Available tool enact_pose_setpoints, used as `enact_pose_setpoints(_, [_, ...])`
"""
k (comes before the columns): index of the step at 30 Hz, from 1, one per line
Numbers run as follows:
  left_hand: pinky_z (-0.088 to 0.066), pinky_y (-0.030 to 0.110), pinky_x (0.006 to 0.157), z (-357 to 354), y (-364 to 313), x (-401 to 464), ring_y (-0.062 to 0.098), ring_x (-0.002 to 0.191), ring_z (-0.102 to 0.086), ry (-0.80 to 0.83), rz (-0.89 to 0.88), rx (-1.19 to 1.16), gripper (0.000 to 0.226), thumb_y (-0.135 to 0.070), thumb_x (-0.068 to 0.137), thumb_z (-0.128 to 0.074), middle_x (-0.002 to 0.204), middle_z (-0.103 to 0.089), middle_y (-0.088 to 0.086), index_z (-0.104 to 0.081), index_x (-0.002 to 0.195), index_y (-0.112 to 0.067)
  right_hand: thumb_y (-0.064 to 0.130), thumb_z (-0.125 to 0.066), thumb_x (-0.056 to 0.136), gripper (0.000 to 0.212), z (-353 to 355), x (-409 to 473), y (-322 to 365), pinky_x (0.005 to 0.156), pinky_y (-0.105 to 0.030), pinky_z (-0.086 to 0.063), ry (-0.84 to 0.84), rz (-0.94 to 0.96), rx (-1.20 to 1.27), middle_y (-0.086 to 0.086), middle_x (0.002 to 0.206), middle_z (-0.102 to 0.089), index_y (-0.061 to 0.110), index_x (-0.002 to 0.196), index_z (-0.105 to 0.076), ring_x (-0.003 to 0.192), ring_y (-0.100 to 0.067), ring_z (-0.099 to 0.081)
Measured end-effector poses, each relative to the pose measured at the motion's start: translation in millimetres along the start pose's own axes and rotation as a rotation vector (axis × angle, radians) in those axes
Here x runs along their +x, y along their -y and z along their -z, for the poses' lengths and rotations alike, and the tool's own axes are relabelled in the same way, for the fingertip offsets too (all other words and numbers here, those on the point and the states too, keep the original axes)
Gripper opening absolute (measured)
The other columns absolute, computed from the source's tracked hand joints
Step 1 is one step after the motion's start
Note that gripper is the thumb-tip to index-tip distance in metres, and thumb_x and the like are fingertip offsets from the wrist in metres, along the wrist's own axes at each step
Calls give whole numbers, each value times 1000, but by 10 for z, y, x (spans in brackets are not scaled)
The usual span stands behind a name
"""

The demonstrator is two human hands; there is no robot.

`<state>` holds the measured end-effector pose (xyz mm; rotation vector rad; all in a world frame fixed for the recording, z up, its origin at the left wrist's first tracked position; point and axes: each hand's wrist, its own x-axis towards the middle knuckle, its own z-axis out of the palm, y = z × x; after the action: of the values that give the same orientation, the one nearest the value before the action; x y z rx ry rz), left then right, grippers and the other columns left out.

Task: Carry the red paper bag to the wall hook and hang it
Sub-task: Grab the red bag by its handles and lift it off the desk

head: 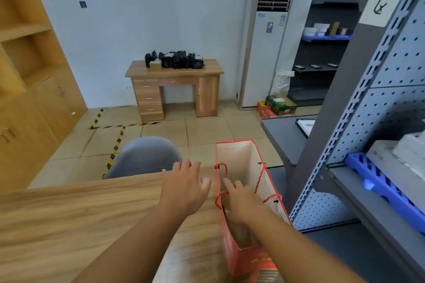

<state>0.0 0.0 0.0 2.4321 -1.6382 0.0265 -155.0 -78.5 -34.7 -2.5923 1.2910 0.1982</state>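
On the desk point(69, 213) edge, the red paper bag point(247, 257) is standing unlifted; the right hand point(241, 202) is reaching inside its mouth, the left hand point(186, 186) hovering released beside it. Carrying and hanging remain; no hook is showing.

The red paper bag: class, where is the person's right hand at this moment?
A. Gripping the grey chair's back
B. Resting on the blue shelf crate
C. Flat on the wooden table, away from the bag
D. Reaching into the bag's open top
D: the right hand dips into the open mouth of the red paper bag, between its rope handles, while the left hand hovers beside it above the table.
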Motion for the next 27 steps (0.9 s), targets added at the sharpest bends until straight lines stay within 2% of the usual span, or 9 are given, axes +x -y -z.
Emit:
enact_pose_setpoints(5, [-42,54,102,-78,16,33,22,110,-51,-13,-33,20,53,-49,90,-26,126,-57,1,-49,130,-25,42,-62,88,61,-42,2,1,92,-50,-47,118,7,-14,-11,129,-44,28,138,-31,116,-37,-46])
enact_pose_setpoints(9, [-44,48,92,-127,18,24,21,104,-52,-33,-47,37,52,-49,88,-25,119,-58,0,-52,125,-25,39,-60,90,52,-122,-8,7,93,-49,-48,158,-28,-66,-9,132,-43,27,136,-38,116,-33,-46])
enact_pose_setpoints(13, [-43,46,89,-167,13,1,22,102,-52,-19,-53,42,50,-49,89,-29,116,-58,0,-53,125,-24,32,-62,86,38,-77,28,29,86,-47,-51,152,-33,-235,-6,121,-55,22,121,-55,106,-32,-57])
enact_pose_setpoints(16, [-42,52,96,-135,-9,2,22,105,-53,-28,-64,49,50,-49,88,-29,118,-59,0,-55,123,-25,14,-58,90,24,336,-65,102,73,-37,-48,163,-30,-273,-10,113,-62,10,113,-59,101,-31,-63])
enact_pose_setpoints(18, [-37,55,104,-58,-54,23,22,109,-51,-23,-83,32,49,-48,89,-29,121,-58,-1,-55,123,-25,9,-55,92,22,791,-90,157,69,-34,-44,136,-30,-268,-11,113,-64,6,113,-60,101,-30,-63])
enact_pose_setpoints(20, [-32,53,107,52,-110,73,22,111,-50,-54,-117,33,50,-50,90,-28,121,-58,-1,-56,123,-26,10,-58,93,22,1313,-96,239,71,-35,-47,92,-37,-248,-10,101,-63,5,115,-59,94,-28,-62])
enact_pose_setpoints(23, [-37,46,99,230,-201,169,22,107,-53,-126,-166,31,51,-52,91,-26,117,-62,-1,-57,122,-26,18,-68,91,21,1877,-109,354,70,-34,-54,60,-52,-157,-7,74,-55,1,99,-59,77,-26,-62])
enact_pose_setpoints(25, [-40,44,97,338,-259,210,22,106,-54,-164,-180,-14,50,-55,92,-28,115,-63,-2,-58,121,-27,19,-71,89,23,2027,-90,399,63,-33,-52,-31,-61,-107,-8,70,-53,3,84,-55,73,-26,-62])
enact_pose_setpoints(27, [-41,42,98,450,-314,209,20,106,-55,-191,-185,-75,51,-57,91,-28,115,-64,-3,-58,122,-29,19,-71,88,21,2050,-49,430,58,-32,-46,-122,-71,-73,-7,71,-53,6,85,-56,72,-25,-59])
